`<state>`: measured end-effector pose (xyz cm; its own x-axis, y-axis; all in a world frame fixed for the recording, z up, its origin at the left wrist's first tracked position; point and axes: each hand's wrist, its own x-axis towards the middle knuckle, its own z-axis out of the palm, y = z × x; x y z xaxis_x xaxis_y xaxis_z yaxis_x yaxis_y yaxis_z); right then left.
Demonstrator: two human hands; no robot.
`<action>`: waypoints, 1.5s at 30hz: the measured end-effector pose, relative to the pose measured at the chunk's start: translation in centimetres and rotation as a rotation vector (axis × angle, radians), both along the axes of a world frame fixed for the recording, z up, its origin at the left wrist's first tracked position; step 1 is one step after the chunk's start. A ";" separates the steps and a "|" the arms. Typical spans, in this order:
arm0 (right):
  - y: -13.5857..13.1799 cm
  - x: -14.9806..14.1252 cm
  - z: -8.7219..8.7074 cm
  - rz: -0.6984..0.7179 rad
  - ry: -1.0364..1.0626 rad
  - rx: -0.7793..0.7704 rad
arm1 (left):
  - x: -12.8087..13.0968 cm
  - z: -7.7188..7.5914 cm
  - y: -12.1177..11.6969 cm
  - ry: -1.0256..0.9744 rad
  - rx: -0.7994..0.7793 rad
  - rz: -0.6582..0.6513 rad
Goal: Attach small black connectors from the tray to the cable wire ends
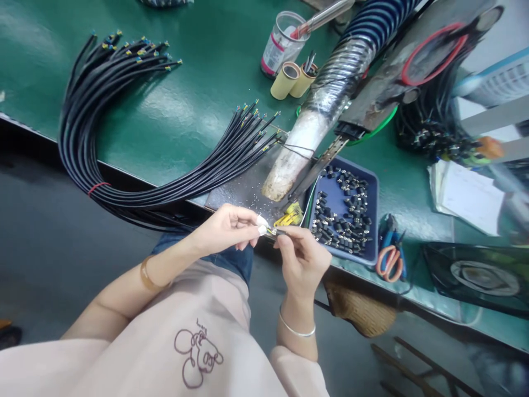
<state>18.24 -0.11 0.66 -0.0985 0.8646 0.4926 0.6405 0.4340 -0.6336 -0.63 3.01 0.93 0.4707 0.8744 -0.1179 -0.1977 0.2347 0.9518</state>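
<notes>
My left hand (235,227) is closed in a pinch, with white covers on its thumb and index fingertips. Between them are thin wire ends (269,231) with a bit of yellow. My right hand (303,255) pinches a small dark piece (281,232) that meets these wires; its exact kind is too small to tell. Just beyond the fingertips lies a yellow plastic piece (290,215) at the table's edge. A bundle of black cables (165,196) with stripped, coloured wire ends curves across the table on the left and passes behind my left forearm.
A blue tray (374,220) holds many small black connectors. A fume hose (295,149) and a metal arm (367,105) hang above the table. Pliers and orange-handled scissors (389,263), papers (469,196), a plastic cup (283,47) and a dark fan-like box (479,275) stand around.
</notes>
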 end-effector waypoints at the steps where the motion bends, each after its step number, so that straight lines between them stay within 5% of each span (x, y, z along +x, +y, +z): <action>1: -0.1 0.1 0.3 -0.022 -0.027 0.013 | 0.1 -0.1 0.0 0.007 0.031 0.022; 7: -0.4 -0.4 2.2 0.006 -0.332 0.177 | 1.0 -0.5 -0.8 0.245 0.471 0.233; 12: -0.2 -1.6 1.7 -0.069 -0.326 0.167 | 1.5 -1.0 -1.3 0.336 0.703 0.389; 15: -0.2 -1.8 1.1 -0.085 -0.140 0.019 | 1.7 -1.3 -1.5 0.293 0.632 0.433; 18: -0.2 -1.5 0.5 0.001 0.068 -0.142 | 1.6 -1.3 -1.4 0.175 0.409 0.346; 23: -0.3 -0.5 0.1 -0.116 0.107 -0.047 | 1.0 -0.7 -0.9 0.014 0.176 0.229; 29: -0.3 -0.2 0.7 -0.066 0.142 -0.195 | 0.8 -0.1 -0.3 -0.021 0.007 0.150; 45: -0.2 -0.4 0.2 -0.082 0.197 -0.192 | 1.8 0.3 -0.2 0.037 0.099 0.241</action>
